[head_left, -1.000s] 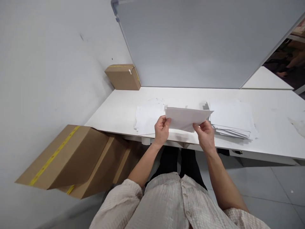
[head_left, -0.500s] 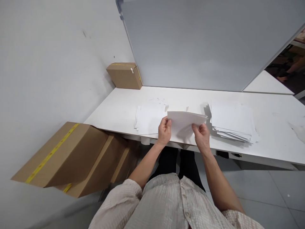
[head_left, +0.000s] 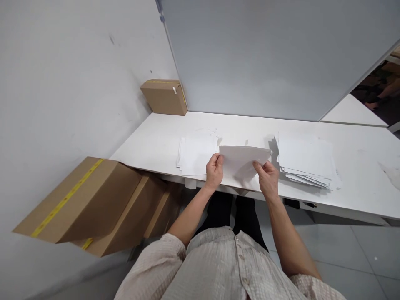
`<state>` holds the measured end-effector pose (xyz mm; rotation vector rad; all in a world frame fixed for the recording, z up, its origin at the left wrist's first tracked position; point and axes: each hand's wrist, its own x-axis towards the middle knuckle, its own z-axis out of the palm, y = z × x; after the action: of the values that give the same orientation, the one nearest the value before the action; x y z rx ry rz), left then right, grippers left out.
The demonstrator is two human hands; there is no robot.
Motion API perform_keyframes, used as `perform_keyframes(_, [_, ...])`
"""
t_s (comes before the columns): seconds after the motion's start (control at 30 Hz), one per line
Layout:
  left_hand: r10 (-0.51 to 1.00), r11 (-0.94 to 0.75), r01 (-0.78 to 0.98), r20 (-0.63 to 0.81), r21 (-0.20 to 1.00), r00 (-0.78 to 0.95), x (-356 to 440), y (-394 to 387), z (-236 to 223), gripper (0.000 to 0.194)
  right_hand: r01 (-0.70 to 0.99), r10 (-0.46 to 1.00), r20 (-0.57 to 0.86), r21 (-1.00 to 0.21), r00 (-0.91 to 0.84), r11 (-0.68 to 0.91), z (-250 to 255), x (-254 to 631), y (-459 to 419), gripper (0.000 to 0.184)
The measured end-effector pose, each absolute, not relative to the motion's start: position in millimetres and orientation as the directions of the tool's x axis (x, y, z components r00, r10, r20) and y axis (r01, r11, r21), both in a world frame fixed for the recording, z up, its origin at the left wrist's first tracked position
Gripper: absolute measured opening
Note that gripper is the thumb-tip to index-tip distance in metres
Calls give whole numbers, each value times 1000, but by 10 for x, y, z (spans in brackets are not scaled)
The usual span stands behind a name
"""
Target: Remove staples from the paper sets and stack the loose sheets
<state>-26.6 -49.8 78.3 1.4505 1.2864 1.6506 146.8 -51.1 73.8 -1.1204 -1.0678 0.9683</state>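
Note:
Between my two hands a white sheet of paper (head_left: 239,160) is held up, tilted over the front edge of the table; whether it is one sheet or a few I cannot tell. My left hand (head_left: 214,171) pinches its left edge, thumb on the near face. On the right side my right hand (head_left: 266,177) grips the paper between thumb and fingers. A low stack of white paper (head_left: 196,156) lies to the left of the held sheet. To the right sits a thicker, uneven paper stack (head_left: 306,154), its lower sheets fanned out.
The white table (head_left: 250,129) meets a grey panel (head_left: 250,58) at its back. One cardboard box (head_left: 164,98) stands in the back left corner. Larger taped cardboard boxes (head_left: 93,200) are at the left, beside the table's front edge. Small paper scraps (head_left: 211,131) lie behind the left stack.
My right hand has shifted slightly to the right along the paper. My left hand keeps its hold, and the stacks look the same. The view has moved a little.

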Motion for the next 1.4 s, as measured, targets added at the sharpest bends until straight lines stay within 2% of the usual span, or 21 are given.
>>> perform_keyframes(0.4, [902,-340,121,360,933,-237,-286,-542,841,34,101,941,201,-979,274,179,737,1511,-559,26])
perform_keyframes(0.63, [869,-403,178,436,898,-235,-252,-565,693,34,66,928,227,-974,294,217,584,1547,-520,26])
perform_keyframes(0.83, [890,-367,155,395,917,-229,-203,-514,621,35,69,943,203,-979,265,191,534,1560,-499,23])
perform_keyframes(1.03, [914,-279,141,308,950,-264,-192,-575,772,34,134,946,206,-975,251,177,669,1586,-613,31])
perform_keyframes(1.2, [973,-124,-6,121,992,-198,-210,-614,746,33,171,963,112,-983,244,71,743,1624,-751,36])
perform_keyframes(1.33, [985,-17,-63,6,998,-174,-174,-635,580,34,21,981,-55,-998,185,-60,624,1638,-887,28])
perform_keyframes(1.4, [985,36,-75,-48,997,-164,-142,-649,479,35,-61,980,-158,-986,117,-152,503,1649,-983,34])
